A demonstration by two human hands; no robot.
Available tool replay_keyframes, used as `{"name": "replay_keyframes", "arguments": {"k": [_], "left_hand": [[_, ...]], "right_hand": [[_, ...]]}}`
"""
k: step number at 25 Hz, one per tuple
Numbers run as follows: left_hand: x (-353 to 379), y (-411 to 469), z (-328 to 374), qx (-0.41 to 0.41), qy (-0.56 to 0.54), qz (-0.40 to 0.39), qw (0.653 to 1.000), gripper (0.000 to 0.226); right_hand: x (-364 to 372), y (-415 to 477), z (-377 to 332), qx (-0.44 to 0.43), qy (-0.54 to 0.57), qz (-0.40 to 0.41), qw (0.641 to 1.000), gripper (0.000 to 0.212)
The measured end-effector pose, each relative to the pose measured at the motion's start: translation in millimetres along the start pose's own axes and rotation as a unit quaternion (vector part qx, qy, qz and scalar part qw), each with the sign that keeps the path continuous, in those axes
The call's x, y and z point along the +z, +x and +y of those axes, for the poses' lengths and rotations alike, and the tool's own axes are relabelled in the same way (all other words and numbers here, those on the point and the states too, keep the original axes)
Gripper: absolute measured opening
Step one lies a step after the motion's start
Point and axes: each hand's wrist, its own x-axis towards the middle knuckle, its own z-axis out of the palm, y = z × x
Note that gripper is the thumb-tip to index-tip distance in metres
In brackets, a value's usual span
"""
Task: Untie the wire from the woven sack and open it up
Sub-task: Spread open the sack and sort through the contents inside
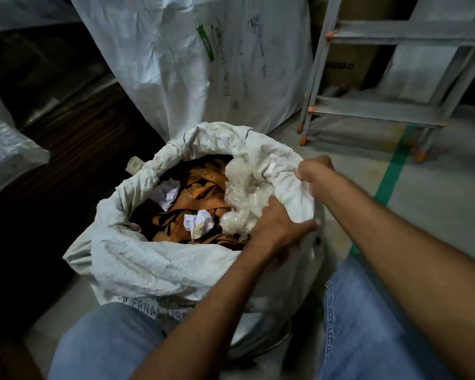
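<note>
A white woven sack (137, 259) stands on the floor between my knees, its mouth wide and its rim rolled outward. Inside lie orange and black patterned cloth (203, 193), crumpled white paper (167, 193) and clear crinkled plastic (244, 187). My left hand (280, 226) grips the rolled rim on the sack's right side, thumb outside the fabric. My right hand (314, 171) is closed on the same rim a little farther back. No wire is visible.
A tall white sack (203, 64) with green marking stands right behind. A grey metal stepladder (381, 105) with orange feet is at the back right, beside a green floor line (390, 176). Dark stacked material and plastic-wrapped bundles fill the left.
</note>
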Motion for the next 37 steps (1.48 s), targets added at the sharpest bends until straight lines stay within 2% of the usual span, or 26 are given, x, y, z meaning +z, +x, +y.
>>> {"name": "replay_keyframes", "arguments": {"k": [2, 3, 5, 7, 9, 10, 11, 12, 13, 14, 15, 17, 18, 19, 20, 21, 22, 23, 24, 25, 27, 29, 32, 34, 35, 37], "left_hand": [[22.8, 0.5, -5.7, 0.048, 0.137, 0.094, 0.985, 0.091], [31.5, -4.7, -6.4, 0.066, 0.191, 0.149, 0.968, 0.077], [43.4, -12.5, -5.9, 0.070, 0.263, 0.206, 0.940, 0.068], [48.5, -15.6, -1.9, 0.049, 0.311, 0.197, 0.929, 0.060], [48.2, -13.3, -4.3, 0.053, 0.314, 0.180, 0.931, 0.045], [46.5, -13.2, -7.5, 0.044, 0.309, 0.185, 0.932, 0.049], [43.0, -13.3, -9.6, 0.029, 0.283, 0.185, 0.941, 0.056], [41.2, -14.3, -12.3, 0.030, 0.266, 0.193, 0.944, 0.062], [40.7, -16.6, -12.2, 0.045, 0.260, 0.161, 0.951, 0.066], [39.5, -18.4, -13.0, 0.079, 0.255, 0.133, 0.954, 0.075], [29.6, -14.4, -14.8, 0.091, 0.210, 0.071, 0.971, 0.086], [7.8, -0.1, -20.1, 0.067, 0.093, -0.041, 0.993, 0.088], [0.3, 6.9, -25.4, 0.057, 0.065, -0.050, 0.995, 0.085], [-4.2, 11.5, -30.7, 0.060, 0.050, -0.026, 0.997, 0.079], [-1.7, 12.3, -34.7, 0.076, 0.056, 0.015, 0.995, 0.069], [6.2, 11.3, -37.0, 0.106, 0.090, 0.069, 0.988, 0.057], [16.5, 8.3, -37.0, 0.130, 0.127, 0.111, 0.977, 0.050], [27.4, 3.4, -33.6, 0.136, 0.159, 0.129, 0.969, 0.049], [35.9, -1.0, -27.1, 0.121, 0.185, 0.120, 0.968, 0.051], [40.0, -5.0, -21.5, 0.096, 0.198, 0.116, 0.969, 0.052], [46.3, -7.1, -22.1, 0.102, 0.240, 0.123, 0.957, 0.049], [43.2, -12.9, -22.7, 0.113, 0.220, 0.125, 0.961, 0.052], [25.7, -21.4, -29.9, 0.127, 0.275, 0.075, 0.950, 0.077], [6.8, -26.6, -32.8, 0.065, 0.283, 0.013, 0.957, 0.095], [2.3, -27.5, -35.3, 0.040, 0.297, 0.012, 0.954, 0.100], [8.4, -34.3, -36.3, 0.045, 0.309, 0.039, 0.949, 0.087]], "right_hand": [[4.4, -19.5, -19.6, -0.165, -0.183, 0.091, 0.965, 0.036], [7.0, -30.0, -30.1, -0.242, -0.212, 0.082, 0.943, 0.040], [18.2, -39.7, -44.8, -0.334, -0.265, -0.010, 0.904, 0.053], [32.0, -37.5, -50.5, -0.329, -0.302, -0.076, 0.892, 0.068], [43.8, -33.5, -53.7, -0.308, -0.295, -0.078, 0.901, 0.078], [49.7, -28.5, -55.7, -0.302, -0.297, -0.057, 0.904, 0.077], [51.8, -18.6, -58.7, -0.298, -0.288, -0.033, 0.909, 0.066], [49.6, -5.2, -59.4, -0.271, -0.248, -0.016, 0.930, 0.049], [44.3, 12.8, -57.5, -0.228, -0.183, -0.022, 0.956, 0.036], [36.6, 27.9, -53.7, -0.177, -0.115, -0.065, 0.975, 0.030], [27.3, 39.4, -47.0, -0.154, -0.075, -0.110, 0.979, 0.034], [19.2, 53.7, -34.5, -0.144, -0.058, -0.144, 0.977, 0.042], [20.4, 52.5, -32.5, -0.124, -0.039, -0.136, 0.982, 0.043], [26.3, 46.9, -38.4, -0.096, -0.014, -0.092, 0.991, 0.043], [32.6, 39.9, -44.6, -0.103, -0.036, 0.002, 0.994, 0.043], [38.0, 28.1, -48.9, -0.153, -0.127, 0.118, 0.973, 0.044], [41.2, 10.8, -51.6, -0.232, -0.237, 0.191, 0.924, 0.045], [41.6, -7.7, -50.2, -0.309, -0.316, 0.205, 0.873, 0.045], [41.1, -21.2, -44.9, -0.335, -0.370, 0.168, 0.850, 0.045], [39.1, -31.5, -37.1, -0.307, -0.390, 0.119, 0.860, 0.049], [40.1, -39.8, -14.2, -0.229, -0.391, 0.032, 0.891, 0.063], [39.9, -36.6, -0.6, -0.238, -0.356, 0.026, 0.903, 0.069], [31.1, -17.7, -7.8, -0.253, -0.303, 0.016, 0.919, 0.060], [23.5, 2.6, -11.2, -0.220, -0.236, -0.022, 0.946, 0.049], [21.7, 15.8, -10.9, -0.191, -0.176, -0.028, 0.965, 0.043], [23.3, 38.0, -4.7, -0.088, -0.029, -0.030, 0.995, 0.034]]}}
